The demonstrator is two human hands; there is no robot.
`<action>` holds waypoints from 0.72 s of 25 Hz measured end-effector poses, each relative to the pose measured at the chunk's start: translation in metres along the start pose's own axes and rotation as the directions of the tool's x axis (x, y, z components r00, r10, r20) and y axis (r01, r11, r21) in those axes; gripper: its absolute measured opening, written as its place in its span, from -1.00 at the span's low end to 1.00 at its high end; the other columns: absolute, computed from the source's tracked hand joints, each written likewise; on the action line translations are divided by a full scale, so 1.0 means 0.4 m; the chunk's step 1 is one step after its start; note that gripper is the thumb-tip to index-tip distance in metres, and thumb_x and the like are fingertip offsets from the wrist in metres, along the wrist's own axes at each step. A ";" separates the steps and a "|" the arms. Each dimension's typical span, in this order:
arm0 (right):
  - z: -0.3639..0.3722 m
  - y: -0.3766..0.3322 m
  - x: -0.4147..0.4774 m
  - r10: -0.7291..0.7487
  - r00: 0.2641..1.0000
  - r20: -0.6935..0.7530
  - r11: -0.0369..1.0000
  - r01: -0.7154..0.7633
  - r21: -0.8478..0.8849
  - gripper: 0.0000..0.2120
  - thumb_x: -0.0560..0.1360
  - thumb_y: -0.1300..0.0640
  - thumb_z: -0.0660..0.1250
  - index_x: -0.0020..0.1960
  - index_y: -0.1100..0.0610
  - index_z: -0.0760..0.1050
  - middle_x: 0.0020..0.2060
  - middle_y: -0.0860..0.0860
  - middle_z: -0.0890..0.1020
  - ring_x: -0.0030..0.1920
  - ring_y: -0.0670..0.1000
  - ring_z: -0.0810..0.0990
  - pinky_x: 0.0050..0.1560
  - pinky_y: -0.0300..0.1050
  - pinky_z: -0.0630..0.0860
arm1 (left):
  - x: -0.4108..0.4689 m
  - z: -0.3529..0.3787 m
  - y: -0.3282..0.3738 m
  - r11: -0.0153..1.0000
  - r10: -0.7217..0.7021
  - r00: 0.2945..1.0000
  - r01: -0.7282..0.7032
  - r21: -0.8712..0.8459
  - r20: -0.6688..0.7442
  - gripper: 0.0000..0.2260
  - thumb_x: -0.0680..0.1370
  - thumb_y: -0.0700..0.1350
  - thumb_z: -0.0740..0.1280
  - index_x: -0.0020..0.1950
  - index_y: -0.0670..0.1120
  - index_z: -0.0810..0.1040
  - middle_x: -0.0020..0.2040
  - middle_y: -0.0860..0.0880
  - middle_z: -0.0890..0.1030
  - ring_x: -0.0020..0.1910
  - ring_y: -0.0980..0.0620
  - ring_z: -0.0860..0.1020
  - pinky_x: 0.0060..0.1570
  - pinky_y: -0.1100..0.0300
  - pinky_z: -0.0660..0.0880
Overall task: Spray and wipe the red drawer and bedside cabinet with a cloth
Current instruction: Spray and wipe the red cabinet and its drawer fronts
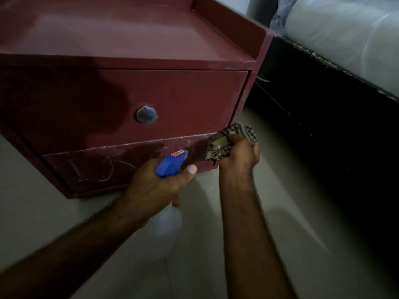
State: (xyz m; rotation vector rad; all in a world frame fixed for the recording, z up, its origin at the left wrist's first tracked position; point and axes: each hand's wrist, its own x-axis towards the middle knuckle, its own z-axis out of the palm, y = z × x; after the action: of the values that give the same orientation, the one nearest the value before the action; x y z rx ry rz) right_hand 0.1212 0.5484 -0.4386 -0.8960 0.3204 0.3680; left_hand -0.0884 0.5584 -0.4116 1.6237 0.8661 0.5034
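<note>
Down low at the red cabinet

Now the left hand (151,186) grips a spray bottle (170,165) by its blue head, nozzle aimed at the lower panel (97,167) of the bedside cabinet (129,39). Beside it, the right hand (239,154) clutches a bunched checked cloth (233,137) pressed against that panel's right end, just under the closed red drawer (183,100) with its round metal knob (146,115). Faint scribbles mark the panel.
</note>
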 end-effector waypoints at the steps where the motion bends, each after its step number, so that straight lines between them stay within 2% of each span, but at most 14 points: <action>1: -0.002 0.001 -0.004 0.012 1.000 -0.014 1.000 -0.012 -0.010 -0.46 0.38 0.56 0.38 0.30 0.23 0.54 0.06 0.24 0.71 -0.04 0.27 0.74 -0.15 0.15 0.73 | -0.002 0.000 0.004 1.000 0.008 1.000 -0.008 -0.001 0.004 -0.58 0.55 0.12 0.46 -0.37 -0.03 0.37 -0.50 -0.01 0.40 -0.55 0.09 0.45 -0.29 0.16 0.38; 4: -0.007 0.008 -0.014 0.054 0.996 -0.075 0.995 -0.060 -0.083 -0.45 0.38 0.54 0.38 0.33 0.22 0.53 0.07 0.22 0.70 -0.05 0.26 0.73 -0.08 0.26 0.71 | -0.008 0.001 0.015 1.000 0.031 1.000 -0.031 -0.004 0.003 -0.56 0.55 0.12 0.46 -0.37 -0.05 0.37 -0.50 -0.05 0.41 -0.54 0.07 0.45 -0.32 0.17 0.38; 7: 0.013 -0.006 -0.016 0.030 0.998 -0.063 0.998 -0.034 -0.061 -0.43 0.37 0.54 0.38 0.34 0.20 0.54 0.04 0.19 0.71 -0.09 0.21 0.74 -0.22 0.11 0.73 | -0.013 -0.005 0.022 0.999 0.048 0.999 -0.048 0.023 -0.002 -0.55 0.55 0.13 0.45 -0.39 -0.04 0.35 -0.53 0.00 0.38 -0.57 0.12 0.43 -0.35 0.22 0.35; 10: 0.024 -0.023 -0.015 -0.028 0.999 -0.016 0.999 0.027 -0.022 -0.52 0.37 0.55 0.39 0.22 0.19 0.59 -0.01 0.18 0.74 -0.10 0.21 0.76 -0.28 -0.02 0.68 | -0.018 -0.008 0.032 0.997 0.062 0.998 -0.062 0.053 0.012 -0.54 0.56 0.15 0.43 -0.30 -0.16 0.40 -0.44 -0.30 0.47 -0.53 0.08 0.50 -0.33 0.20 0.39; 12: 0.012 -0.020 -0.015 -0.035 0.999 -0.013 0.998 0.034 -0.047 -0.50 0.37 0.54 0.40 0.25 0.22 0.58 0.01 0.19 0.73 -0.07 0.22 0.75 -0.22 0.00 0.71 | -0.020 -0.007 0.037 0.996 0.060 0.998 -0.060 0.069 0.002 -0.52 0.56 0.15 0.43 -0.23 -0.24 0.43 -0.34 -0.39 0.51 -0.50 0.06 0.55 -0.30 0.20 0.41; 15: 0.002 -0.009 -0.023 0.005 0.999 -0.043 0.993 -0.010 -0.120 -0.50 0.38 0.54 0.38 0.27 0.24 0.57 0.03 0.22 0.72 -0.03 0.26 0.74 -0.07 0.19 0.73 | -0.022 -0.009 0.042 0.994 0.069 0.998 -0.068 0.080 -0.008 -0.53 0.55 0.17 0.42 -0.18 -0.26 0.48 -0.34 -0.38 0.54 -0.47 0.04 0.57 -0.21 0.15 0.45; 18: 0.031 -0.031 -0.030 -0.025 1.000 -0.010 0.997 0.024 -0.073 -0.53 0.37 0.55 0.37 0.24 0.26 0.58 0.03 0.23 0.72 -0.05 0.25 0.75 -0.13 0.13 0.73 | -0.025 -0.014 0.040 0.994 0.067 0.998 -0.066 0.081 -0.002 -0.55 0.56 0.19 0.41 -0.08 -0.24 0.56 -0.37 -0.32 0.57 -0.43 0.00 0.61 -0.13 0.08 0.53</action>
State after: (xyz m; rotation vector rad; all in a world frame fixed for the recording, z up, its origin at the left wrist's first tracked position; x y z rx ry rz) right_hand 0.1176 0.5491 -0.4178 -0.9731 0.3074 0.3542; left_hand -0.0943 0.5534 -0.3938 1.7308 0.8473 0.5242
